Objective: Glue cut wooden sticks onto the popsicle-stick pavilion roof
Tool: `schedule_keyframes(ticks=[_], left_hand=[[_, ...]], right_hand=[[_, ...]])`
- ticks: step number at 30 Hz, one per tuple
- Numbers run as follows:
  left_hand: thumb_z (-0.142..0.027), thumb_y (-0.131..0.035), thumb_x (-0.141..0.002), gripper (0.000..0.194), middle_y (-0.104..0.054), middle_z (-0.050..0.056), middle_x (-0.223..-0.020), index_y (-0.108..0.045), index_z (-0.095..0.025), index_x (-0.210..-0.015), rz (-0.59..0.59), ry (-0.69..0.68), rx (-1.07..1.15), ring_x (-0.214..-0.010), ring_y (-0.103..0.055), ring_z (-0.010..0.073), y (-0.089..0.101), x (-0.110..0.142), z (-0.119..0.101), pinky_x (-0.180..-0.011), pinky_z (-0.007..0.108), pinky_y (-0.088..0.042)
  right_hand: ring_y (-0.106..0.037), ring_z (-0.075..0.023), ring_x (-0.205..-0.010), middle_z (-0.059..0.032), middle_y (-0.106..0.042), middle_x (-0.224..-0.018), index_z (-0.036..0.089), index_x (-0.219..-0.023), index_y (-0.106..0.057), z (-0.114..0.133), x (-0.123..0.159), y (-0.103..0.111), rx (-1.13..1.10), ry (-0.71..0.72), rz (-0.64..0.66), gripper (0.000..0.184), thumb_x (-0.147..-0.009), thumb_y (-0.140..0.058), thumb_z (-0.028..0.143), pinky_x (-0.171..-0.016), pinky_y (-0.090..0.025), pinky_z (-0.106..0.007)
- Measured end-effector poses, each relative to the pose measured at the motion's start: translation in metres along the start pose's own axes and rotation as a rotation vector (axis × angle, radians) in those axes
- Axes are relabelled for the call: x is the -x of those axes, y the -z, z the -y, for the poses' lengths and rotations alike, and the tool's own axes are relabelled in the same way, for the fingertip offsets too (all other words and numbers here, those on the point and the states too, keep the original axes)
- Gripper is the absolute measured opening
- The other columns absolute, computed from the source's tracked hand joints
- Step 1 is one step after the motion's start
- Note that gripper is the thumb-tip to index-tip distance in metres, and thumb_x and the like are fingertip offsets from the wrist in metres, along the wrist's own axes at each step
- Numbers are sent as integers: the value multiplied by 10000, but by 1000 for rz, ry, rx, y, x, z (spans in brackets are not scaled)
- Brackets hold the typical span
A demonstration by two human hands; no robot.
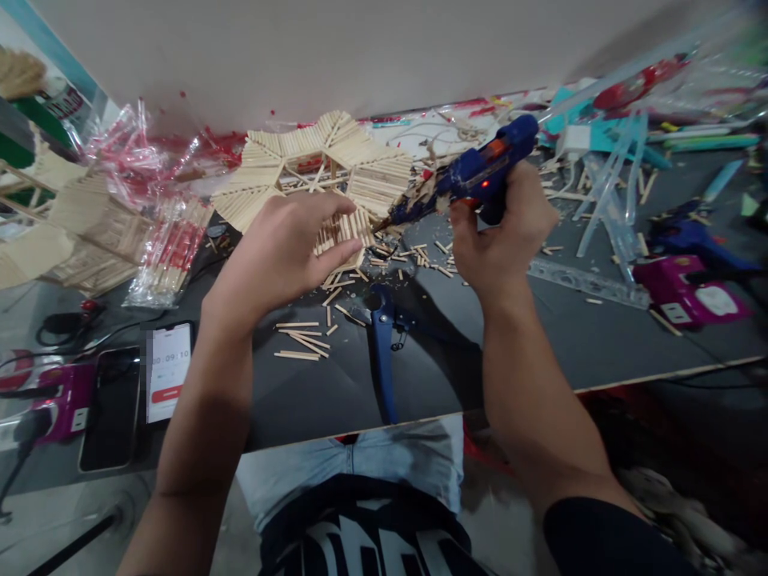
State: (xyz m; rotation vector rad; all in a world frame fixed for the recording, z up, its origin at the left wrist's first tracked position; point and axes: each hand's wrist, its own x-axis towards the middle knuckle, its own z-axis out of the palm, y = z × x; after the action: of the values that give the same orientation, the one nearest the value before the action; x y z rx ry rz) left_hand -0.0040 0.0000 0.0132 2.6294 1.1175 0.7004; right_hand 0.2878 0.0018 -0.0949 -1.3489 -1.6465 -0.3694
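A round structure of thin wooden sticks [327, 140], with a gap in its middle, lies at the far side of the table. My left hand [291, 240] curves around its near edge, thumb and fingers on a small slatted section [348, 232]. In my right hand [510, 220] is a blue glue gun [486, 172] with a small red light. Its dirty nozzle points left at that section's right side; whether the tip touches is unclear. Short cut sticks [420, 256] are scattered below. Blue-handled cutters [382, 344] lie near the table's front edge.
Longer sticks [303, 340] lie left of the cutters. At left are a bagged stick bundle [171, 252], another stick structure [90, 216] and a phone with a timer [168, 368]. Clear glue sticks [612, 192], a second blue glue gun [690, 236] and a magenta power block [690, 290] are at right.
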Motion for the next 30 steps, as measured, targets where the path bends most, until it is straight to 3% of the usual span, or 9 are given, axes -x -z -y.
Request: schedule_keyframes(ticks=[6,11,20,30], left_hand=[[-372,-652,-956,314,-786,87,-1128,-721,-170,-1186,-10,-8,8,-1044,-743,250,1,0,-2,-972,373,-559],[-366,-646,-959,303,-776,88,-1129,-710,-179,-1188,-3,-13,12,-1052,-733,250,0,0,-1,-978,389,-555],[-358,-649,-962,321,-776,100,-1128,-711,-148,-1196,0,-37,-31,-1081,-723,250,0,-1,-2,-1007,380,-541],[-387,-636,-971,336,-758,97,-1162,-692,-172,-1223,27,-17,-18,-1117,-707,265,-1,-1,-2,-1020,398,-529]], right_hand=[[-653,-276,-964,-112,-639,-1016,180,-1205,-535,3,0,0,20,-39,11,375,-921,-579,421,-856,-513,-468],[-622,-259,-890,-85,-609,-951,201,-1092,-521,4,-2,1,47,-9,-11,258,-929,-546,400,-817,-499,-452],[-607,-243,-793,-63,-579,-882,222,-1005,-474,9,-3,-2,98,25,-77,215,-951,-508,428,-736,-477,-409],[-631,-300,-958,-106,-607,-1017,209,-1126,-493,5,2,-3,81,-50,-22,316,-964,-528,479,-843,-488,-487]])
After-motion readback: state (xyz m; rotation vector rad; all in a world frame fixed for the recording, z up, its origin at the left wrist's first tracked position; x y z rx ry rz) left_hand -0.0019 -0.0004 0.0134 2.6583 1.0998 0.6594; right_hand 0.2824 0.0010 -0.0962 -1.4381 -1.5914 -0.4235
